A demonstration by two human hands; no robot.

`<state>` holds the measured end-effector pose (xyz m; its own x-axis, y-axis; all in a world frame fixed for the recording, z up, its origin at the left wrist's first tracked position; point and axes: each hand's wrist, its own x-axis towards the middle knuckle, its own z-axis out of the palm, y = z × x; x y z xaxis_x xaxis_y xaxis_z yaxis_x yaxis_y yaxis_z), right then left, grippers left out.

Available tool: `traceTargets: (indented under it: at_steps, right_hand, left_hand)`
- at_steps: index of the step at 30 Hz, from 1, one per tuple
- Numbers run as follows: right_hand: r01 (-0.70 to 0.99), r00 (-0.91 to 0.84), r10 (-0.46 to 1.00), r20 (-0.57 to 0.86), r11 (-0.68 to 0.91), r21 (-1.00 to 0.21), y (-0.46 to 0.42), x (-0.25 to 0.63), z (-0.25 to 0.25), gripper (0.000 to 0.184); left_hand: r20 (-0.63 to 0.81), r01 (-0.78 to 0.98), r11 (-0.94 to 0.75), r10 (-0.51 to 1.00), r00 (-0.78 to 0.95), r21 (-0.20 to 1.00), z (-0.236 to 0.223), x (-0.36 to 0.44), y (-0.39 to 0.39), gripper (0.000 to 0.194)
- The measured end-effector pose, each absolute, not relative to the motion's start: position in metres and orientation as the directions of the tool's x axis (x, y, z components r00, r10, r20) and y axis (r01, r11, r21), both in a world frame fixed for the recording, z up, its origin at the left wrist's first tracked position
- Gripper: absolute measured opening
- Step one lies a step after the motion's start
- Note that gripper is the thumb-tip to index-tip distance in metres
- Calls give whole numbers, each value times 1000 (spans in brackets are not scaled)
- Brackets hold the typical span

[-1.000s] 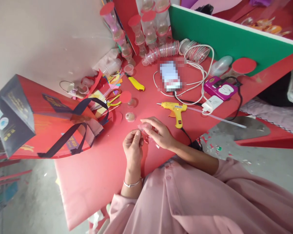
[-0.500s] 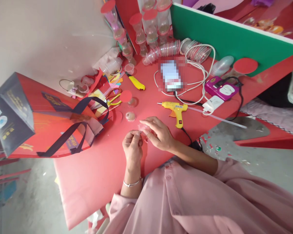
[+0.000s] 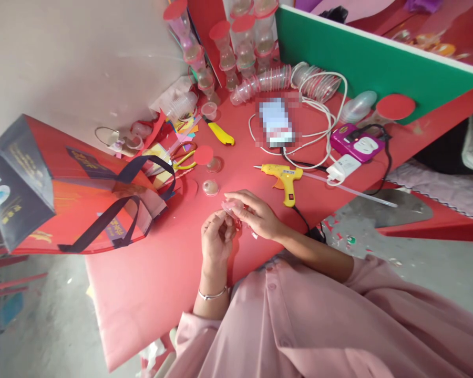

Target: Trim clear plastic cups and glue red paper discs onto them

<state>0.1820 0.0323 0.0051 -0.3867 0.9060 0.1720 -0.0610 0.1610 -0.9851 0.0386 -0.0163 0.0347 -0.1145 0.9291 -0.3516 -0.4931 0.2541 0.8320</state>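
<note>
A small clear plastic cup (image 3: 229,206) is between my hands, low over the red tabletop. My right hand (image 3: 259,216) holds it from the right, fingers and thumb around it. My left hand (image 3: 216,233), with a bracelet at the wrist, has its fingers closed at the cup's near left edge; its fingertips are partly hidden. Small scraps (image 3: 254,235) show below the right palm. Just beyond my hands stands another small clear cup (image 3: 211,188), and behind it a cup beside a red disc (image 3: 203,155).
A yellow glue gun (image 3: 286,178) lies at the right, near a phone (image 3: 276,121) and a purple power socket (image 3: 357,144). A yellow cutter (image 3: 220,134), pliers (image 3: 185,160) and a large red bag (image 3: 86,194) are on the left. Stacked cups (image 3: 242,47) stand at the back.
My left hand has turned slightly and shifted right, its fingers curling more at the cup. The cup tilts a little. A pale scrap now shows below my right palm.
</note>
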Motion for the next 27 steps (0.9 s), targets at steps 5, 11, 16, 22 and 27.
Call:
traceTargets:
  at_steps: [5,11,16,22,27]
  right_hand:
    - [-58,-382,908,170,160,-985,32,182,5,38]
    - [18,-348,913,211,232,-973,29,182,7,37]
    - [12,-339,909,244,263,-965,28,181,8,37]
    - [-83,-250,959,135,117,-990,32,183,7,41]
    - [-141,-273,961,44,5,-990,32,183,5,47]
  left_hand:
    - [-335,-443,236,929,-160,865,34,39,-16,34]
    - [-223,-244,140,907,-358,960,26,39,-22,19]
    - [-80,-44,67,887,-455,997,21,41,-26,16]
    - [-111,-148,51,895,-432,988,19,42,-23,14]
    - [-189,-239,99,900,-392,966,23,45,-21,20]
